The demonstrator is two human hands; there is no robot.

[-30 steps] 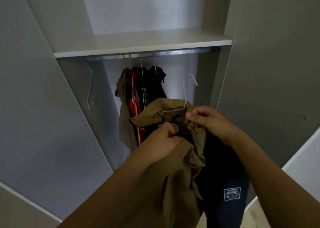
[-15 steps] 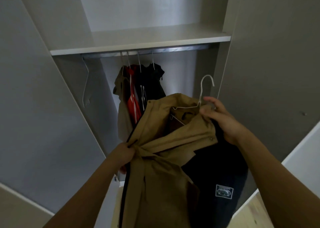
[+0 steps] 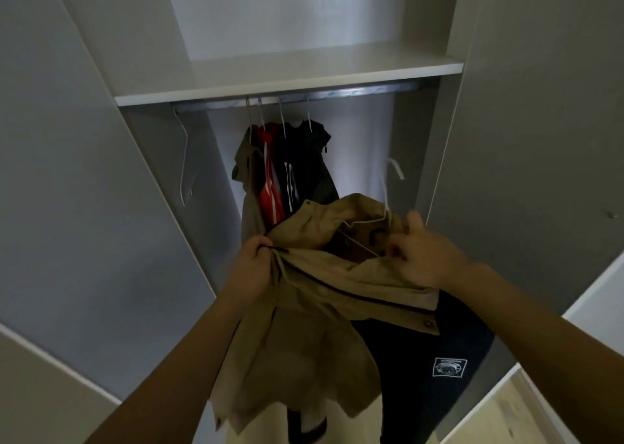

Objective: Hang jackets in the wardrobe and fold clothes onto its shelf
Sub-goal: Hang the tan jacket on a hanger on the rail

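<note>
Both hands have a grip on the tan jacket (image 3: 324,291): the left hand (image 3: 251,268) is pinched shut on the near edge of its opened front, and the right hand (image 3: 418,254) is closed on the fabric at the collar, right by the white wire hanger (image 3: 386,203) tucked inside the neck. A moment ago the left hand was gripping lower on the jacket's front and the hanger's hook stood clear above the right hand's fingers; now the left hand has come up and pulled the front open, and the hook looks blurred, as if mid-swing. A dark navy garment (image 3: 439,359) with a white patch hangs from the right forearm, behind the jacket.

The jacket is held in front of the open wardrobe, below the rail (image 3: 337,94), not yet hung. Several jackets (image 3: 287,173) already hang at the left-middle of the rail, an empty hanger (image 3: 184,160) sits at its far left, and the shelf (image 3: 287,75) above looks bare.

I'd say the jacket is being settled on its hanger's shoulders; the hook is yet to go on the free stretch of rail to the right.
</note>
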